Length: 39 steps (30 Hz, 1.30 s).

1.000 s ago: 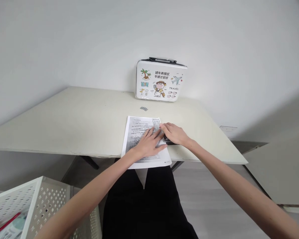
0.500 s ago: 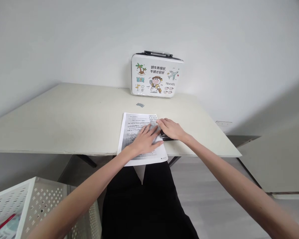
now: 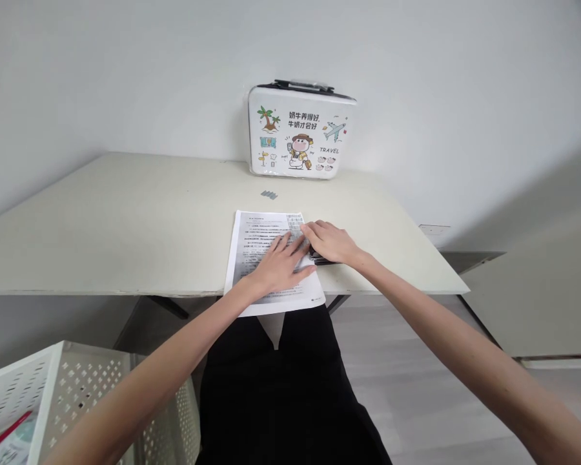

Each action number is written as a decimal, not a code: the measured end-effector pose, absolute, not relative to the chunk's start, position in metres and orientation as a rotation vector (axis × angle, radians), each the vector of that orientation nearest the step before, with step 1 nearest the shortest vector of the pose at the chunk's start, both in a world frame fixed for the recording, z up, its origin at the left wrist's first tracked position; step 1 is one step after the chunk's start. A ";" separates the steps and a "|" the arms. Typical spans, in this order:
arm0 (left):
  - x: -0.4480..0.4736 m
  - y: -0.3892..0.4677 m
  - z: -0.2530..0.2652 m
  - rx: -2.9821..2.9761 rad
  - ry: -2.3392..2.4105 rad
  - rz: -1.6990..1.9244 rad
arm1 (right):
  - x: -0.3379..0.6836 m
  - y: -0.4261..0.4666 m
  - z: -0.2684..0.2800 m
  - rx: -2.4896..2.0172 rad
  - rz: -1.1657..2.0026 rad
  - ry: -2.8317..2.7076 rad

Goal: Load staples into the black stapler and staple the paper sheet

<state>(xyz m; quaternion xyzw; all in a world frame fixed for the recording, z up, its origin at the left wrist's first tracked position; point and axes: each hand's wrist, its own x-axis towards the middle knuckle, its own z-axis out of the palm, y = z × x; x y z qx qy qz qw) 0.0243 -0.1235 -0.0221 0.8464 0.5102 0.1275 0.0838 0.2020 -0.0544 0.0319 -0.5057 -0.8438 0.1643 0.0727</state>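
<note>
Printed paper point(image 3: 241, 255) lies on the table, its near edge reaching past the table's front edge. My left hand point(image 3: 279, 266) rests flat on it with the fingers spread. At the paper's right edge, my right hand point(image 3: 330, 241) presses down over a black stapler point(image 3: 321, 259). Most of the stapler is hidden under that hand, and whether its jaws are closed on the paper cannot be seen. Beyond the paper sit several short grey strips of staples point(image 3: 269, 194), close together and touched by neither hand.
A white carry case point(image 3: 283, 169) with cartoon prints stands against the wall at the back of the table point(image 3: 126, 226). Low on the left is a white perforated basket point(image 3: 84, 381) with a red-edged item inside. A wall socket point(image 3: 434, 229) shows behind the table's right side.
The view has tilted slightly downward, so the case, paper and table sit higher in the picture. Both hands keep their places on the paper and the stapler.
</note>
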 end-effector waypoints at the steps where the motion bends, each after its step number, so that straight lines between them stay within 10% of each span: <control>1: 0.024 -0.123 -0.023 2.528 1.525 0.375 | 0.202 -0.054 0.032 -1.516 0.497 -2.533; 39: 0.025 -0.121 -0.024 2.522 1.551 0.321 | 0.194 -0.057 0.024 -1.568 0.172 -2.655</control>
